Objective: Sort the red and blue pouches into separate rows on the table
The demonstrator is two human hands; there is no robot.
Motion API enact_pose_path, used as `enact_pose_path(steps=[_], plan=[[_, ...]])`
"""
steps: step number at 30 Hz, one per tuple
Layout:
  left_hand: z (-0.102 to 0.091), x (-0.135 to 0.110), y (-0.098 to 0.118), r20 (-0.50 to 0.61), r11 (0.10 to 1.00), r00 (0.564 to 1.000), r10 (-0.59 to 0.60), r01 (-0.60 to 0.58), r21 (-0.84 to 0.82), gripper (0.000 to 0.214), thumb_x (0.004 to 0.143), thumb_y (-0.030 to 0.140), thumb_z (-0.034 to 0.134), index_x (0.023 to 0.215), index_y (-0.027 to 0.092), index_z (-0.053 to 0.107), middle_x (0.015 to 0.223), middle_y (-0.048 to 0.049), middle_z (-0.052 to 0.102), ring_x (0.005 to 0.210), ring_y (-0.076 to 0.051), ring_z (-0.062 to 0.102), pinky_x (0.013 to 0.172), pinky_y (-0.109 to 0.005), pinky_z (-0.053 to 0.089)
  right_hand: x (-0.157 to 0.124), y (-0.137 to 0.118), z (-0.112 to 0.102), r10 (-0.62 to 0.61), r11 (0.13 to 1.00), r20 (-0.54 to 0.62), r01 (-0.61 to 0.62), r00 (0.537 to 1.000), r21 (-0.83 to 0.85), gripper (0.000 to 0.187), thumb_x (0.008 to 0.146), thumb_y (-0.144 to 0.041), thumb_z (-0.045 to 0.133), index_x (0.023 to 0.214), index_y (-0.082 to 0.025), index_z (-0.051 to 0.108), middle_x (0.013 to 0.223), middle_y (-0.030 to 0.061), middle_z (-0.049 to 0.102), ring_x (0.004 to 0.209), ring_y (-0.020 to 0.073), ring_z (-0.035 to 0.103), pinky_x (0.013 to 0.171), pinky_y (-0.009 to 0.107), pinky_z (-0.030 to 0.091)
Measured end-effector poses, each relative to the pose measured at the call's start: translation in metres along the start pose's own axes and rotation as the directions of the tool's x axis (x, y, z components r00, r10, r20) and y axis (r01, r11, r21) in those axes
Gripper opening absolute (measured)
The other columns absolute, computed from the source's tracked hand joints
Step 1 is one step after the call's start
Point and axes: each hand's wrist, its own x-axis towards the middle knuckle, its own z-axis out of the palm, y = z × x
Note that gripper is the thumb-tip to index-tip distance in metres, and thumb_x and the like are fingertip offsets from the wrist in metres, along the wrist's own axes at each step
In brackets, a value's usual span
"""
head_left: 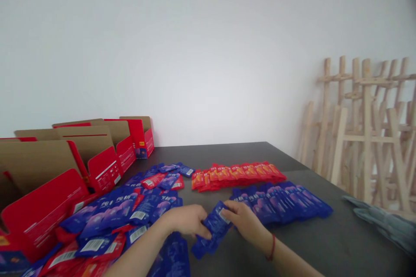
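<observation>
Both my hands grip blue packets [215, 226] at the front middle of the table; more than one seems to overlap there. My left hand [190, 221] pinches the left side, while the fingers of my right hand [242, 217] close on the upper right edge by a white label. Left of my hands spreads a loose heap of blue packets [112, 210] and red packets [66, 259]. Beyond my right hand lies an overlapping row of blue packets [282, 201]. Behind that runs a similar row of red-orange packets [238, 175].
Several open red cardboard boxes [105, 166] with brown insides line the table's left side. The dark table [211, 153] meets a white wall [208, 52]. Wooden easels [365, 130] stand past the right edge. A grey folded item [385, 223], perhaps cloth or plastic, lies at the right.
</observation>
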Motion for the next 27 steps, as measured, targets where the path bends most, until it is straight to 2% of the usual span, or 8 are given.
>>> enact_pose_path(steps=[6,10,12,14,17,19,23,27], plan=[[0.003,0.003,0.009,0.011,0.994,0.994,0.110,-0.110,-0.012,0.022,0.073,0.029,0.057,0.055,0.018,0.052,0.047,0.0075,0.041,0.047,-0.009,0.036,0.047,-0.020,0.030,-0.004,0.004,0.009,-0.014,0.997,-0.062,0.009,0.998,-0.082,0.019,0.077,-0.027,0.053,0.062,-0.019,0.045,0.059,-0.0051,0.042,0.058,0.0118,0.040,0.053,0.024,0.028],[0.001,-0.001,0.012,0.013,0.992,0.998,0.066,-0.064,-0.107,0.020,0.071,0.033,0.063,0.058,0.018,0.058,0.050,0.0067,0.051,0.048,-0.010,0.044,0.050,-0.020,0.036,-0.002,0.001,0.008,-0.033,0.996,-0.177,0.017,0.984,-0.092,0.022,0.079,-0.030,0.051,0.062,-0.021,0.040,0.061,-0.0046,0.041,0.059,0.0126,0.039,0.055,0.026,0.028],[0.000,-0.004,0.013,0.098,0.978,0.995,0.029,-0.007,-0.210,0.021,0.070,0.038,0.065,0.063,0.018,0.063,0.054,0.0044,0.059,0.050,-0.012,0.052,0.055,-0.021,0.042,0.000,0.002,0.006,-0.021,1.000,-0.231,0.019,0.973,-0.014,0.023,0.079,-0.034,0.051,0.063,-0.021,0.042,0.061,-0.0044,0.042,0.059,0.0129,0.040,0.055,0.026,0.030],[-0.003,-0.006,0.012,0.179,0.964,0.984,0.017,0.032,-0.263,0.026,0.072,0.043,0.064,0.065,0.018,0.065,0.055,0.0014,0.064,0.049,-0.013,0.056,0.056,-0.022,0.044,0.001,0.003,0.004,0.026,0.989,-0.219,0.006,0.975,0.146,0.023,0.078,-0.038,0.055,0.065,-0.021,0.046,0.061,-0.0043,0.043,0.056,0.0128,0.041,0.055,0.026,0.032],[-0.006,-0.008,0.010,0.201,0.968,0.980,-0.001,0.052,-0.247,0.029,0.073,0.045,0.063,0.065,0.017,0.067,0.056,-0.0011,0.067,0.046,-0.013,0.057,0.050,-0.021,0.042,-0.003,0.006,0.007,0.126,0.885,-0.050,-0.090,0.991,0.456,0.023,0.073,-0.042,0.063,0.073,-0.020,0.054,0.062,-0.0033,0.050,0.056,0.0138,0.049,0.058,0.027,0.040],[-0.009,-0.009,0.009,0.208,0.970,0.978,-0.031,0.080,-0.229,0.028,0.072,0.044,0.065,0.065,0.017,0.067,0.056,-0.0012,0.068,0.045,-0.013,0.057,0.047,-0.021,0.041,-0.007,0.007,0.012,0.151,0.809,0.039,-0.146,0.988,0.569,0.026,0.069,-0.042,0.069,0.073,-0.020,0.056,0.063,-0.0019,0.055,0.058,0.0151,0.054,0.063,0.029,0.044],[-0.015,-0.012,0.009,0.193,0.979,0.979,-0.066,0.101,-0.179,0.022,0.068,0.040,0.067,0.064,0.018,0.066,0.053,0.0014,0.065,0.045,-0.012,0.054,0.049,-0.020,0.042,-0.014,0.011,0.021,0.136,0.789,0.019,-0.120,0.991,0.603,0.028,0.069,-0.044,0.071,0.068,-0.019,0.059,0.062,0.0003,0.060,0.060,0.0164,0.058,0.068,0.031,0.046],[-0.021,-0.014,0.002,0.161,0.992,0.986,-0.044,0.062,-0.106,0.017,0.070,0.034,0.061,0.066,0.020,0.070,0.048,0.0030,0.060,0.043,-0.010,0.049,0.048,-0.020,0.038,-0.014,0.017,0.013,0.182,0.844,-0.110,-0.098,0.977,0.528,0.027,0.074,-0.046,0.065,0.073,-0.019,0.062,0.065,0.0025,0.065,0.063,0.0195,0.063,0.067,0.033,0.049]])
